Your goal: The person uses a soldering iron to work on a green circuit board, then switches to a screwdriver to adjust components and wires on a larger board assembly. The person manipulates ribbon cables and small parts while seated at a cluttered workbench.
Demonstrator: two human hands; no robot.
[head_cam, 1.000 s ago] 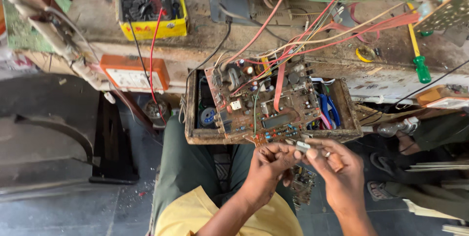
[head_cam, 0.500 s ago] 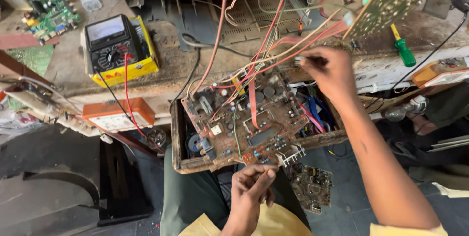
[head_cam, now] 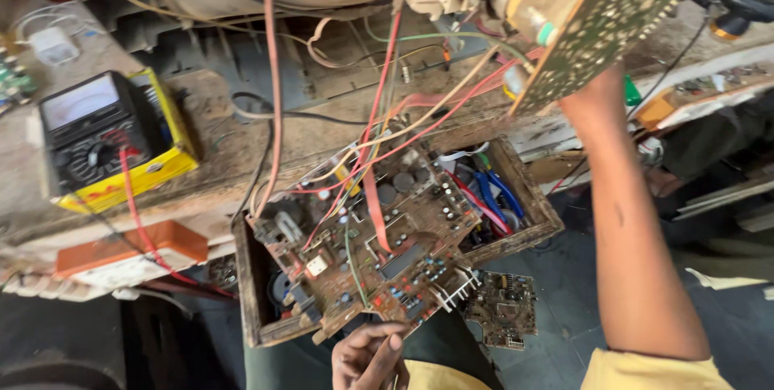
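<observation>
Left grip [head_cam: 367, 358]: the hand sits low in the view with the fingers curled loosely inward toward the palm. Whether a small part is pinched between them cannot be told. Its fingertips [head_cam: 393, 340] lie just under the near edge of the main circuit board [head_cam: 379, 253], close to it; contact is not clear.

Right grip: the right arm [head_cam: 637, 237] reaches up and away from the left grip, and the hand itself is hidden behind the small perforated board [head_cam: 613, 15] hanging from the tube neck. Its state cannot be told.

The main circuit board is brown, densely populated, and lies tilted in a wooden tray [head_cam: 254, 293] directly above the left grip. A white finned heat sink [head_cam: 455, 289] stands at the board's near edge, just to the right of the left grip. A bundle of red wires [head_cam: 379, 116] runs from the board up toward the tube assembly.

To the right of the left grip, below the tray, lies a smaller dark circuit board [head_cam: 504, 309]. Far up and to the left of that grip, a yellow-cased analogue meter [head_cam: 105, 136] rests on the tabletop [head_cam: 234, 148], with an orange box [head_cam: 129, 249] below it at the tabletop edge.
</observation>
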